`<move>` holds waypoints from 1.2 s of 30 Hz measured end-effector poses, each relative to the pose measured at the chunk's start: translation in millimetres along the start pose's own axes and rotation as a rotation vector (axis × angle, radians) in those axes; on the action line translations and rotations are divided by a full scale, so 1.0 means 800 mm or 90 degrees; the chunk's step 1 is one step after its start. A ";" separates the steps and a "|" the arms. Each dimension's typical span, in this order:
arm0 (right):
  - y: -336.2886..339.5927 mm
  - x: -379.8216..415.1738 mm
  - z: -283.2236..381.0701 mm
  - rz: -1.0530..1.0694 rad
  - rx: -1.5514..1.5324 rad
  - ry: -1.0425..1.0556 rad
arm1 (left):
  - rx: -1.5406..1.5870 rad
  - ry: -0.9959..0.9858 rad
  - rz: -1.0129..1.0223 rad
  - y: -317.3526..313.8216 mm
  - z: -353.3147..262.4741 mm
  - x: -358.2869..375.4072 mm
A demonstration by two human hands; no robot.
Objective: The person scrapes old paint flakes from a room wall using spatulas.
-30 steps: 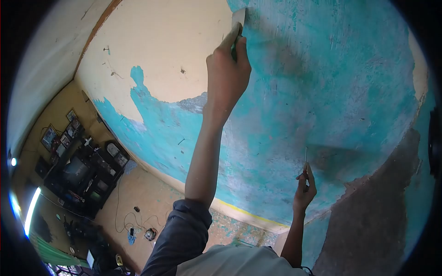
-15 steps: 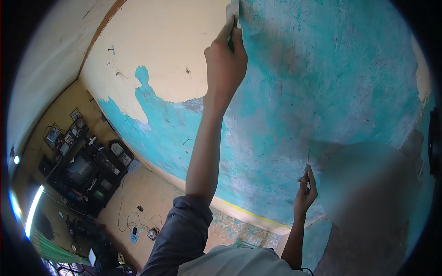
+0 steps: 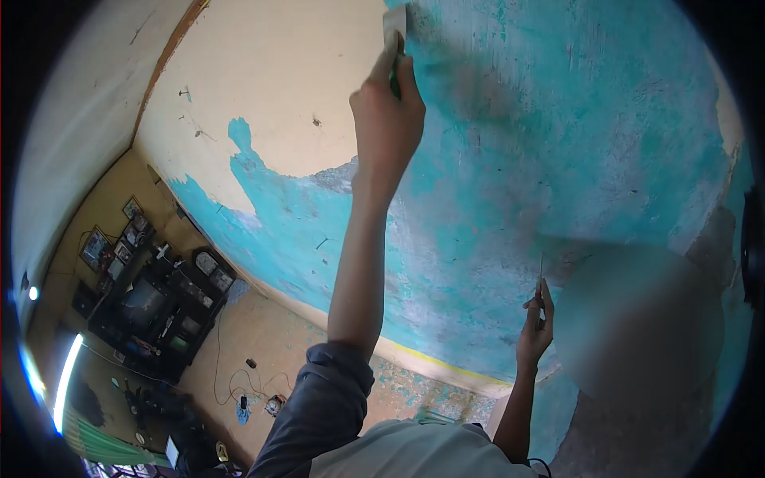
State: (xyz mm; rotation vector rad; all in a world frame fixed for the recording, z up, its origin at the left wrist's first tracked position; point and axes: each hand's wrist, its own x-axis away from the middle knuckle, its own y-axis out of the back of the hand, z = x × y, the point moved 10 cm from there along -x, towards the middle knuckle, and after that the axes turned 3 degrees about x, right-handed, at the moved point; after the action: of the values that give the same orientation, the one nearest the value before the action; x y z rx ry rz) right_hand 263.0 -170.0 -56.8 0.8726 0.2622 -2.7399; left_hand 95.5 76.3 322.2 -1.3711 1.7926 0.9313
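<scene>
My left hand (image 3: 388, 111) is raised against the wall, its fingers closed round a scraper (image 3: 395, 21). The flat metal blade lies at the border between cream paint (image 3: 279, 72) and the blue-green, patchy surface (image 3: 494, 167). Lower right, my right hand (image 3: 535, 331) is closed on a thin pointed tool (image 3: 542, 267) that stands upright near the wall. Its fingers wrap the handle, so the handle is mostly hidden.
A dark cabinet with a television (image 3: 142, 303) stands at the far left. Cables and small devices (image 3: 273, 405) lie on the floor (image 3: 239, 334), with paint flakes by the wall's foot. Small nails (image 3: 322, 242) stick out of the wall. A blurred round patch covers the lower right.
The scraper and my left hand sit slightly lower and further left in view, with more blade showing. My right hand and its thin tool have shifted a little right. The view has moved slightly.
</scene>
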 end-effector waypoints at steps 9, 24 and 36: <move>0.006 0.006 -0.007 0.006 0.024 -0.056 | -0.022 0.002 -0.001 -0.011 0.014 0.040; 0.017 0.003 0.000 -0.005 0.017 -0.019 | -0.087 0.072 0.084 0.013 -0.005 0.030; 0.000 0.011 -0.002 0.047 0.016 -0.031 | 0.001 -0.121 -0.033 -0.002 -0.009 0.007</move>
State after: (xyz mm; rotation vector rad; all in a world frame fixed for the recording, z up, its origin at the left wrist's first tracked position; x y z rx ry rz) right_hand 257.4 -171.2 -63.4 0.8046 0.1824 -2.6967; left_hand 95.3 67.0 321.3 -1.2777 1.6078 0.9974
